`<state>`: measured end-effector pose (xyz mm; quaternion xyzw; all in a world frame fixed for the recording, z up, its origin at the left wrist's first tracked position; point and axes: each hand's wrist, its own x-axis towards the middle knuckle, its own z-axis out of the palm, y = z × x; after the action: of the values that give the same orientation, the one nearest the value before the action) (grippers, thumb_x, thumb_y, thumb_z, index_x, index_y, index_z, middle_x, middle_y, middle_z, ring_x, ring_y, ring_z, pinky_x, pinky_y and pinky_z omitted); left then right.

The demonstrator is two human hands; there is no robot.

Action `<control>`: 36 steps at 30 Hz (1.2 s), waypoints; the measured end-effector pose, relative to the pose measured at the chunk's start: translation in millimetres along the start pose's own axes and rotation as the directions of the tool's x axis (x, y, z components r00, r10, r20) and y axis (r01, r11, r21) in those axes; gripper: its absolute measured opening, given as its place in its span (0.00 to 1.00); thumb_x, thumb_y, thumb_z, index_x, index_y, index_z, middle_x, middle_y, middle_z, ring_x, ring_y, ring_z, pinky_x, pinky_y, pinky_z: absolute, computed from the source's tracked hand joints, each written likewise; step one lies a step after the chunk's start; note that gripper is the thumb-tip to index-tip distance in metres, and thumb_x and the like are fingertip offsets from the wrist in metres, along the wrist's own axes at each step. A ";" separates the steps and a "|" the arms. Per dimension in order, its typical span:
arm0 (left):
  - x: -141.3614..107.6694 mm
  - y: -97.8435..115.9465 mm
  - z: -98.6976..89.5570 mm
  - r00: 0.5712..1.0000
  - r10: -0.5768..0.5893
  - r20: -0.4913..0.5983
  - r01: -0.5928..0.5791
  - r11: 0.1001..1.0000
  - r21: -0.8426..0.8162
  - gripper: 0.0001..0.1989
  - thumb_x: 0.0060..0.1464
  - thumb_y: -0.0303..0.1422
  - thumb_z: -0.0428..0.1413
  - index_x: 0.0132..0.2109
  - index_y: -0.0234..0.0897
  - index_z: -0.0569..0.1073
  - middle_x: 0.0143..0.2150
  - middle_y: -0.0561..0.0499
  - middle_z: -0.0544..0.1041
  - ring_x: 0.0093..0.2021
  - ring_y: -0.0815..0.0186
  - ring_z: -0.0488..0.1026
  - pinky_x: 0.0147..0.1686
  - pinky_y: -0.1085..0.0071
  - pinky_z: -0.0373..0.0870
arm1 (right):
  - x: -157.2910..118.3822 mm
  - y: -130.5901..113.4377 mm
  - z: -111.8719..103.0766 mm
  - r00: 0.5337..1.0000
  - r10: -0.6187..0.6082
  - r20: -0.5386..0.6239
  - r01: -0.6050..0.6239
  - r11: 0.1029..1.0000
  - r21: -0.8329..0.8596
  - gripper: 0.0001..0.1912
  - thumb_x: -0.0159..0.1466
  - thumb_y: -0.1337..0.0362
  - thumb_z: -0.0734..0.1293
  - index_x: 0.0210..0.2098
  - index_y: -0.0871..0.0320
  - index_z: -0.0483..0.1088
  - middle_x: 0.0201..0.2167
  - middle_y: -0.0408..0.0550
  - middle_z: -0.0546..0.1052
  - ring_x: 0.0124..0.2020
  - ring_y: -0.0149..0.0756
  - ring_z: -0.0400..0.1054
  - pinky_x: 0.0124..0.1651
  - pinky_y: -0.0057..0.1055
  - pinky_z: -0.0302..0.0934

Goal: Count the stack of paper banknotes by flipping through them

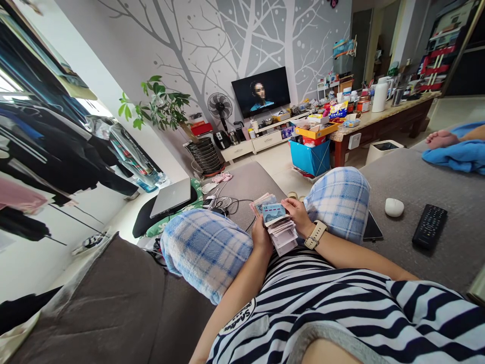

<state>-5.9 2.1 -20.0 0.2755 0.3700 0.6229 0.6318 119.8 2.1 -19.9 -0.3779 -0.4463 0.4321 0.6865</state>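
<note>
A stack of banknotes (282,233) is held over my lap, between my knees. A bluish note (273,212) lies on top, and pinkish notes stick out at the upper left. My left hand (261,235) is closed round the left side of the stack. At the right edge of the bluish note, my right hand (298,215) pinches with thumb and fingers; a beige watch (316,234) is on that wrist. The notes' lower ends fan out downward. My fingers under the stack are hidden.
Right of my knee lie a phone (373,227), a white mouse (394,207) and a black remote (429,226) on the grey sofa (401,177). A laptop (171,197) and cables (227,203) are to the left. Another person's foot (441,139) shows at the far right.
</note>
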 end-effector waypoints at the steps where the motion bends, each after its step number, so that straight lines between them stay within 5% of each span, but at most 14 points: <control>1: -0.5 0.3 0.3 1.000 0.006 -0.005 -0.006 1.000 0.006 0.10 0.46 0.35 0.65 0.35 0.33 0.78 0.32 0.48 0.80 0.35 0.60 0.78 0.42 0.66 0.73 | 0.1 0.0 0.1 1.000 -0.004 0.003 0.004 1.000 0.010 0.19 0.59 0.48 0.68 0.22 0.55 0.65 0.20 0.40 0.63 0.24 0.32 0.54 0.27 0.31 0.49; 19: 2.0 1.3 -1.4 0.999 -0.014 0.033 0.015 1.000 -0.022 0.17 0.42 0.37 0.66 0.39 0.33 0.78 0.34 0.46 0.81 0.39 0.56 0.80 0.45 0.61 0.74 | -2.9 -6.9 3.2 0.997 0.059 0.056 -0.062 0.996 0.063 0.21 0.58 0.44 0.68 0.24 0.55 0.68 0.14 0.41 0.68 0.17 0.31 0.58 0.23 0.31 0.49; 26: -4.7 3.1 1.2 0.996 0.019 0.084 -0.017 0.999 -0.032 0.19 0.41 0.35 0.66 0.42 0.33 0.77 0.39 0.45 0.81 0.45 0.53 0.79 0.48 0.59 0.72 | -0.2 -10.6 5.4 0.998 0.016 -0.067 -0.013 0.999 0.048 0.23 0.47 0.46 0.76 0.25 0.54 0.64 0.18 0.37 0.66 0.21 0.29 0.57 0.26 0.30 0.52; 36: -1.7 -1.6 -2.1 0.998 0.043 0.054 -0.046 0.998 0.044 0.17 0.37 0.34 0.66 0.39 0.35 0.77 0.35 0.47 0.80 0.36 0.59 0.77 0.43 0.63 0.71 | 1.1 -5.3 0.6 0.995 0.057 -0.077 -0.056 0.998 0.025 0.17 0.53 0.49 0.70 0.22 0.55 0.66 0.18 0.38 0.62 0.22 0.31 0.54 0.26 0.31 0.49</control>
<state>-6.6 0.0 -22.4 0.3142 0.3608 0.6208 0.6211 120.8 1.4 -14.6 -0.3992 -0.4035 0.4413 0.6950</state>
